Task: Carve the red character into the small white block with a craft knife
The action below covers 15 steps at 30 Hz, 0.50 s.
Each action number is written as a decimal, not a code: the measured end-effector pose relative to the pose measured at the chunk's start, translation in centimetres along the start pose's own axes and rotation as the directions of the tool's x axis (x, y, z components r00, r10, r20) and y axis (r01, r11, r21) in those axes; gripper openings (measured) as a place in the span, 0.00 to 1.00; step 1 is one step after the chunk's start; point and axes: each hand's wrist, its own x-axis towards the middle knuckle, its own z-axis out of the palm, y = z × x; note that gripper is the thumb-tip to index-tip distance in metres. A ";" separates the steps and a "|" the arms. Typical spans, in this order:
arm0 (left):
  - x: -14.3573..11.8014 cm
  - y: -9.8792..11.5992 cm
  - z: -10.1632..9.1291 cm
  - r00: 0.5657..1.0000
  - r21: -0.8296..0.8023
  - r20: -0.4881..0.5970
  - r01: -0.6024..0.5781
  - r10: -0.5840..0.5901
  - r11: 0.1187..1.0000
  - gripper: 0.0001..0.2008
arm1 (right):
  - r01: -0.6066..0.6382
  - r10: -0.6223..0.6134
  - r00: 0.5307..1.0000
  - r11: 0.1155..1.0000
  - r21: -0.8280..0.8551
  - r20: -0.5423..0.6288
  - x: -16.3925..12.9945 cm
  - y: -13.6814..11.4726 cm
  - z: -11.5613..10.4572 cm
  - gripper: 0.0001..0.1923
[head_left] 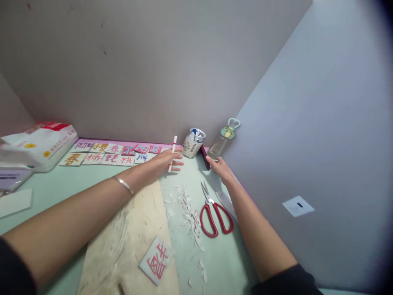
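My left hand (167,160) reaches far across the pale green table (76,180) and holds a thin white pen with red bands (172,153) upright between its fingers. A silver bangle (123,184) circles that wrist. My right hand (221,169) stretches toward the back right corner, its fingers touching a dark red phone-like object (205,157) that leans beside a white printed cup (193,143). Near me, a white tile with a red character (155,260) lies on a light wooden board (129,241).
Red-handled scissors (213,215) lie open by white scraps (187,211). Several tiles with coloured characters (110,153) line the back edge. A green-capped clear bottle (225,137) stands in the corner. A white printed bag (39,143) sits at the left. Grey walls close in behind and to the right.
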 end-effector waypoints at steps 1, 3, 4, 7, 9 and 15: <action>-1.5 0.2 -0.4 1.000 0.004 0.027 0.011 -0.011 1.000 0.14 | 0.026 -0.027 0.999 0.999 -0.022 -0.028 -0.5 -0.2 -0.2 0.18; -4.6 0.5 -0.8 0.996 0.033 0.083 0.035 -0.037 0.999 0.15 | 0.094 -0.098 0.993 0.993 -0.066 -0.072 -1.7 -0.7 -0.7 0.19; -6.1 0.6 -1.0 0.993 0.055 0.109 0.047 -0.052 0.997 0.14 | 0.132 -0.139 0.987 0.987 -0.087 -0.078 -2.4 -1.0 -1.0 0.19; -9.7 0.5 -0.9 0.986 0.115 0.145 0.066 -0.083 0.991 0.12 | 0.221 -0.230 0.973 0.961 -0.167 -0.036 -4.0 -1.9 -1.5 0.19; -10.8 0.2 -0.7 0.987 0.149 0.130 0.080 -0.100 0.986 0.12 | 0.225 -0.234 0.972 0.944 -0.242 -0.008 -4.3 -2.3 -1.3 0.23; -6.9 1.0 -0.9 0.991 0.216 -0.134 0.053 -0.024 0.975 0.17 | 0.128 -0.137 0.991 0.880 -0.457 0.015 -3.3 -2.6 2.0 0.28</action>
